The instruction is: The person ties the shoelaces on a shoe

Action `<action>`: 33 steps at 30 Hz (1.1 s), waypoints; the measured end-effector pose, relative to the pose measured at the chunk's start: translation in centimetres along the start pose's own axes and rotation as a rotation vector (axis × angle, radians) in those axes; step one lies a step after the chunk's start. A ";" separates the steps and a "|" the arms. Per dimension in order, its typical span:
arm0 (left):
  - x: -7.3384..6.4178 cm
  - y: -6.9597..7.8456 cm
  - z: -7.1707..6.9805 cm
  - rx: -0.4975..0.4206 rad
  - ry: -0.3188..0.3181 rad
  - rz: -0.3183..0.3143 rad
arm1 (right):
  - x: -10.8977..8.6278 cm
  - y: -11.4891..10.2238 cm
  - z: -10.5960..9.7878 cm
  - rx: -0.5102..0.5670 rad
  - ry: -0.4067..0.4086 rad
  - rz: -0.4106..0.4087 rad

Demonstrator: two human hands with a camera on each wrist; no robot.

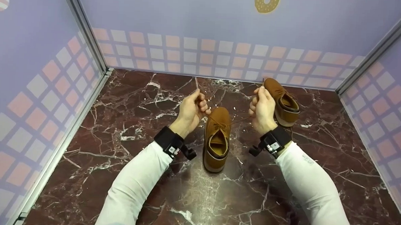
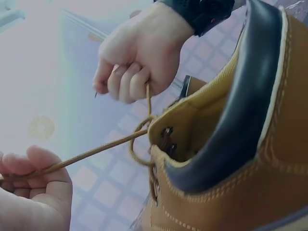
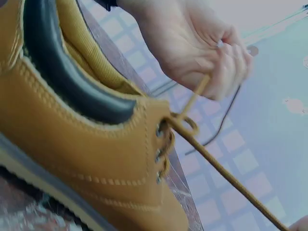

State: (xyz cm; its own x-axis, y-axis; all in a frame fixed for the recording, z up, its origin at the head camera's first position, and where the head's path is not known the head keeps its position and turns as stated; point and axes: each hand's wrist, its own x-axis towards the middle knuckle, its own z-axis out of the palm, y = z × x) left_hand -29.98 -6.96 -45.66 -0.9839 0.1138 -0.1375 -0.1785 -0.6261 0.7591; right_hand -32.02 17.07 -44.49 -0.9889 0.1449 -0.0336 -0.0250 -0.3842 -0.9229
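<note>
A tan lace-up shoe [image 1: 219, 115] with a dark padded collar stands on the floor between the hands, toe pointing away. My left hand [image 1: 192, 110], to the left of its toe, grips one end of the brown shoelace [image 2: 96, 151] in curled fingers. Over on the right, my right hand [image 1: 263, 110] pinches the other end. Both lace ends stretch outward from the top eyelets, crossing in a loose loop [image 3: 191, 126] by the tongue. In the left wrist view, the right hand [image 2: 142, 55] shows beyond the shoe opening.
The matching shoe [image 1: 272, 88] stands just beyond the right hand, near the back wall [image 1: 224, 22]. Purple side panels with checkered squares enclose the dark red marbled floor [image 1: 129, 123]. A black band with a camera [image 1: 172, 145] sits on each wrist.
</note>
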 end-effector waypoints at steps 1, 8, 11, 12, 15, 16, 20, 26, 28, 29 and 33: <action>0.0 0.1 -0.2 -0.006 0.009 -0.003 | 0.0 -0.1 -0.3 -0.007 0.005 -0.006; 0.2 -0.1 -1.7 -0.065 0.053 -0.054 | 0.0 -0.8 -3.1 -0.108 0.034 -0.041; 0.3 -0.2 -2.4 -0.089 0.071 -0.072 | -0.2 -0.9 -4.7 -0.157 0.057 -0.042; 0.3 -0.2 -2.7 -0.094 0.077 -0.075 | -0.2 -0.8 -5.1 -0.178 0.064 -0.051; 0.2 -0.2 -3.5 -0.097 0.093 -0.083 | -0.1 -0.6 -6.6 -0.246 0.088 -0.076; 0.1 -0.2 -3.7 -0.096 0.099 -0.087 | 0.0 -0.5 -7.0 -0.270 0.098 -0.087; -0.3 -0.4 -4.9 -0.103 0.148 -0.105 | 0.1 0.1 -8.8 -0.372 0.140 -0.089; -0.6 -0.8 -6.2 -0.133 0.212 -0.121 | -0.1 0.8 -10.5 -0.580 0.121 -0.033; -0.6 -0.8 -6.3 -0.133 0.219 -0.122 | -0.1 0.9 -10.7 -0.627 0.105 -0.014; -0.6 -0.8 -6.3 -0.131 0.223 -0.121 | -0.1 0.9 -10.8 -0.641 0.102 -0.008; -0.7 -0.9 -6.3 -0.123 0.243 -0.127 | -0.1 1.4 -11.1 -0.666 0.092 0.025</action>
State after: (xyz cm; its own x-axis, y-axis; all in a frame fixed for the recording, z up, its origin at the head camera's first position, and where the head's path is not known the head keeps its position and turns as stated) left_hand -29.10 -11.35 -50.28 -0.9225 0.0184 -0.3856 -0.2839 -0.7093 0.6452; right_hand -30.33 26.68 -50.01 -0.9706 0.2321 -0.0632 0.1226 0.2513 -0.9601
